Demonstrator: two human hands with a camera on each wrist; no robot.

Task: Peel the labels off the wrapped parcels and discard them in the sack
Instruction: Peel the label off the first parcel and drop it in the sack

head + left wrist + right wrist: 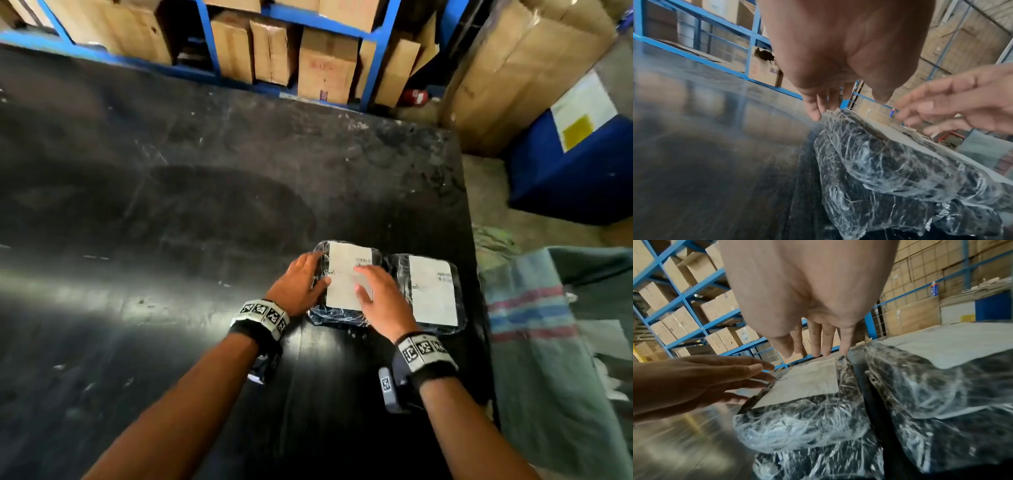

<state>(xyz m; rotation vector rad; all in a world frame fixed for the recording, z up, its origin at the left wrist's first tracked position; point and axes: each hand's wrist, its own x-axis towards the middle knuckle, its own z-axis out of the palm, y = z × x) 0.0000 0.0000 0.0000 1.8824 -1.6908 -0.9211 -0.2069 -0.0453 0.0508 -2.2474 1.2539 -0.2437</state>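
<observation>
Two parcels wrapped in clear film lie side by side near the right edge of the black table [171, 240]. The left parcel [342, 317] carries a white label [342, 274], and the right parcel [397, 274] carries its own label [433, 291]. My left hand [301, 282] rests with straight fingers against the left parcel's left edge [890, 162]. My right hand [375, 294] lies flat over the left label, its fingertips [818, 352] at the label's far edge [803, 382]. Neither hand grips anything. The striped grey-green sack [548, 342] stands open just right of the table.
Blue racking [376, 51] stacked with cardboard boxes [325, 68] runs behind the table. A large carton [513, 68] and a blue bin [565, 178] stand at the far right. White paper pieces [609, 335] lie in the sack's mouth.
</observation>
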